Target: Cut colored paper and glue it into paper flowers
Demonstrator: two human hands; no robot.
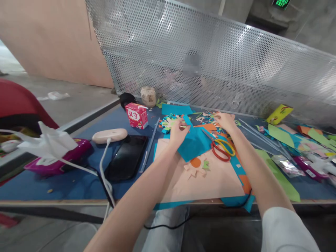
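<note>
My left hand (179, 131) is closed in a pinch beside a paper flower (169, 122) with pale petals and blue and green strips. Whatever its fingertips hold is too small to make out. Further right, my right hand (224, 120) reaches into a pile of thin paper scraps (206, 117), fingers pinched together; I cannot see clearly what is in them. Between my arms, scissors (222, 148) with red and yellow handles rest partly on blue paper (195, 143). Below them, a cut flower with an orange centre (195, 162) lies on a pale pink sheet (210, 185).
At left are a phone (127, 157), a white cabled device (110, 135), a tissue pack (63, 157) and a pink drink box (136, 115). Green paper (278, 175) and a yellow box (279, 114) lie right. A perforated metal screen (210, 52) stands behind; a person is beyond it.
</note>
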